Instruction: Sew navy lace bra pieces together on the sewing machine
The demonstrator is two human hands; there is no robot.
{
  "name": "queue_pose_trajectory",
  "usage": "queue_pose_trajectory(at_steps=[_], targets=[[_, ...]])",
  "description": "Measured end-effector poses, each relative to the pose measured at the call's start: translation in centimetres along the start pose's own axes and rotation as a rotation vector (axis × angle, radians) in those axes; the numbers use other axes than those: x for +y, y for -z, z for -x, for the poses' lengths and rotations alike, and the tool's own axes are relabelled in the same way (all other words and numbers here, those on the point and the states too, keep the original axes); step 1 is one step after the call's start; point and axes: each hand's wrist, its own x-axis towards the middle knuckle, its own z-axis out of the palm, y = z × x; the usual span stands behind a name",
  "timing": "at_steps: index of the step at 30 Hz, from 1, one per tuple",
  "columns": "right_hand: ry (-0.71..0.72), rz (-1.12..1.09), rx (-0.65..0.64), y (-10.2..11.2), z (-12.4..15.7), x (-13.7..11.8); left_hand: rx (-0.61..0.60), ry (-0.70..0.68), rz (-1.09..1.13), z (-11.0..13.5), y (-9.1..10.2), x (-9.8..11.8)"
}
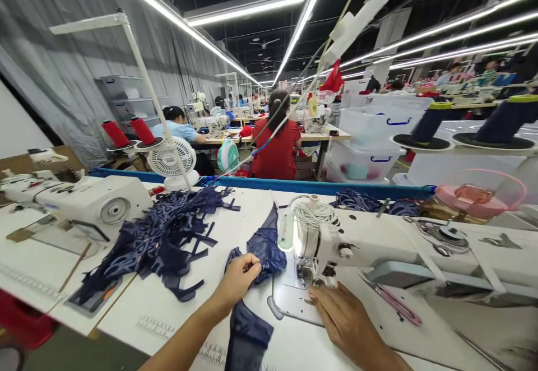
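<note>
My left hand (241, 276) is closed in a pinch on a navy patterned fabric piece (267, 250), gathered just left of the sewing machine's needle plate (290, 298). Below that hand, a navy strip (247, 337) hangs toward the table's front edge. At the white sewing machine (361, 242), my right hand (347, 318) rests with fingers stretched toward the presser foot (305, 273). Its fingertips are partly hidden by the machine head, and I see no fabric under them. Left of my hands lies a heap of navy patterned pieces (155, 242) with loose straps.
Pink-handled thread snips (397, 304) lie on the machine bed. Another sewing machine (84, 197) stands at the left, with a white fan (172, 161) behind. Navy thread cones (431, 124) are at the right. A person in red (275, 141) sits ahead, beside stacked plastic bins (370, 135).
</note>
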Motion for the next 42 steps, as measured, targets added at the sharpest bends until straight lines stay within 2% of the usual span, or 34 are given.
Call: queue_pose_trajectory(at_steps=[3, 5, 11, 14, 17, 20, 22, 24, 26, 28, 30, 32, 34, 36, 38, 40, 42], targets=[[0.014, -0.113, -0.034, -0.2, -0.4, -1.5, -0.075, 0.108, 0.158, 1.9, 1.6, 0.0], [-0.052, -0.226, -0.066, -0.2, -1.1, -2.7, -0.110, 0.155, 0.236, 2.8, 2.0, 0.1], [-0.484, -0.525, -0.180, -0.9, -4.5, -6.0, -0.203, 0.200, 0.362, 4.3, 2.2, 0.8], [-0.643, -0.671, -0.200, -2.1, -5.8, -6.8, -0.225, 0.146, 0.310, 4.7, 2.0, 1.0], [-0.634, -0.687, -0.149, -2.8, -6.3, -7.4, -0.183, -0.006, 0.108, 4.6, 2.2, 1.2], [-0.628, -0.606, -0.055, -2.7, -6.0, -7.8, -0.114, -0.107, -0.027, 3.9, 3.3, 1.6], [-0.733, -0.624, -0.017, -2.6, -5.4, -8.1, -0.074, -0.119, -0.022, 3.5, 4.3, 2.0], [-0.882, -0.801, -0.054, -2.5, -4.8, -8.8, -0.022, -0.132, -0.003, 3.3, 5.2, 2.5], [-0.981, -1.086, -0.124, -2.4, -4.8, -9.8, 0.012, -0.160, -0.003, 3.5, 5.4, 3.0], [-1.001, -1.340, -0.174, -2.1, -5.3, -11.0, 0.011, -0.186, -0.038, 4.1, 5.0, 3.5], [-1.004, -1.449, -0.208, -1.6, -5.8, -11.7, -0.001, -0.194, -0.118, 5.0, 4.5, 3.9], [-1.036, -1.367, -0.235, -1.2, -5.9, -11.7, 0.024, -0.186, -0.238, 6.1, 4.0, 4.0], [-1.031, -1.094, -0.245, -0.8, -5.3, -11.2, 0.082, -0.169, -0.359, 7.2, 3.6, 3.7], [-0.892, -0.745, -0.232, -0.6, -4.5, -10.8, 0.163, -0.152, -0.445, 8.2, 3.0, 3.0], [-0.666, -0.485, -0.236, -0.2, -3.8, -10.6, 0.233, -0.152, -0.503, 9.0, 2.3, 2.0], [-0.513, -0.357, -0.255, 0.2, -3.4, -10.7, 0.259, -0.169, -0.571, 9.7, 1.7, 1.2], [-0.485, -0.296, -0.268, 0.5, -3.4, -10.9, 0.264, -0.192, -0.642, 10.3, 1.3, 0.9]])
